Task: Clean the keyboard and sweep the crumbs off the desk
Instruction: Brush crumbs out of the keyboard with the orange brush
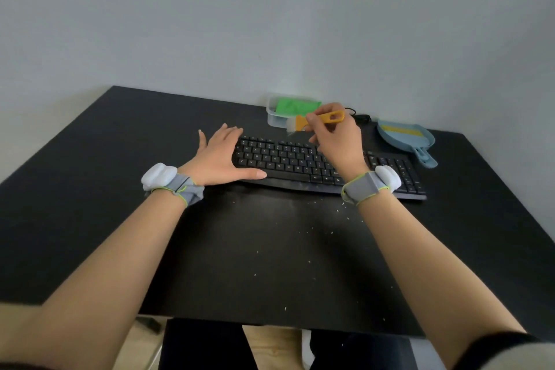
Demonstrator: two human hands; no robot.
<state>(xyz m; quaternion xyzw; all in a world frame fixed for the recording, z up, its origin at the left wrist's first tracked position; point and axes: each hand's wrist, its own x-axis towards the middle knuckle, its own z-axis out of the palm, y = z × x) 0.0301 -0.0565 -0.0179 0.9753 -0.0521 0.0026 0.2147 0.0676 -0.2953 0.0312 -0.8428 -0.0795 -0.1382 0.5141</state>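
**Hands at the keyboard, brush working the top row**

Our left hand point(223, 156) lies flat, fingers spread, steadying the keyboard point(315, 167) mid-bench point(90, 189). Our right hand point(336, 138) pinches the yellow brush point(318, 119) above the keys. We should stroke lightly along each row, toward the crumbs point(315, 237).

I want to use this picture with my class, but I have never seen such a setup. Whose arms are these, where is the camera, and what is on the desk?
There is no machine: a person wears one camera on the head, looking down at their own arms. The left hand rests flat on the black computer keyboard, steadying it. The right hand grips a small yellow-handled brush above the keys. Pale crumbs dot the black desk. Behind lie a blue plastic dustpan and a clear tub holding a green cloth.
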